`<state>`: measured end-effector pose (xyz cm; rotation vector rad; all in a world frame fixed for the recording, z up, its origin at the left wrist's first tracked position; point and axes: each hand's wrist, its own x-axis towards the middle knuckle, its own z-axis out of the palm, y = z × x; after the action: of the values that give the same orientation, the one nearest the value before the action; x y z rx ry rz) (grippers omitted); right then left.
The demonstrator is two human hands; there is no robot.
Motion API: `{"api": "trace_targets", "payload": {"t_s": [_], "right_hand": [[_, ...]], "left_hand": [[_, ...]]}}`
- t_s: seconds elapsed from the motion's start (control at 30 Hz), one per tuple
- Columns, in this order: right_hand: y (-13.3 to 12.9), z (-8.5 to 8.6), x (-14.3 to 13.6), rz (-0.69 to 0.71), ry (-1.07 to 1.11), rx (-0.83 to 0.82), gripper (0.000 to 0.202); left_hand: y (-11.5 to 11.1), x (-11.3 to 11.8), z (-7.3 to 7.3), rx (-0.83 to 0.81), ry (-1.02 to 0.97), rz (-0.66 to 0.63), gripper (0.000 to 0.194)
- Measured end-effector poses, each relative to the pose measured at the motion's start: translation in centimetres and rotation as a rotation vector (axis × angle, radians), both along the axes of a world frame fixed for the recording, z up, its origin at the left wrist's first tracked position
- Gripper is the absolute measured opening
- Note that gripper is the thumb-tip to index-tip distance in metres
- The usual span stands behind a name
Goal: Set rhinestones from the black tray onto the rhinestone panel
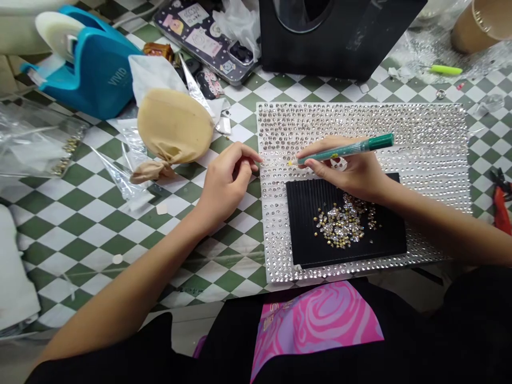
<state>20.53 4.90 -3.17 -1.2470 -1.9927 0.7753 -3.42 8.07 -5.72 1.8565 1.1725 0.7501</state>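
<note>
My right hand (pixel 348 168) is closed around a green pen-shaped picker (pixel 340 151). Its pale tip points left, close to a small yellow spot on a white sheet (pixel 276 186) covered with rows of clear rhinestones. Beside the sheet's left edge rests my left hand (pixel 226 184), loosely bent, with a gap between thumb and index finger. Its index fingertip reaches the edge, and nothing shows in its grasp. Below my right hand, a black ridged tray (pixel 306 213) lies on the sheet. Loose gold-backed rhinestones (pixel 342 226) are heaped on it, partly hidden by my wrist.
A blue tape dispenser (pixel 100 69) and a tied beige pouch (pixel 176 125) stand at left. Behind are a phone in a stickered case (pixel 208 40) and a black box (pixel 320 48). A cup (pixel 476 26) and red-handled pliers (pixel 502 208) are at right.
</note>
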Motion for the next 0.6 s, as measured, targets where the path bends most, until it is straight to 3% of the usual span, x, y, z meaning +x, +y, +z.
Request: {"api": "trace_targets", "payload": {"t_s": [0.33,0.6], "right_hand": [[-2.1,1.7,1.3,-0.019,0.164,-0.048,0.012],[-5.9,2.1,3.4,-0.041,0.058,-0.017,0.023]], "left_hand": [[0.0,0.0,0.0,0.014,-0.023,-0.003,0.020],[0.0,-0.1,-0.1,0.013,-0.038,-0.006,0.019]]}}
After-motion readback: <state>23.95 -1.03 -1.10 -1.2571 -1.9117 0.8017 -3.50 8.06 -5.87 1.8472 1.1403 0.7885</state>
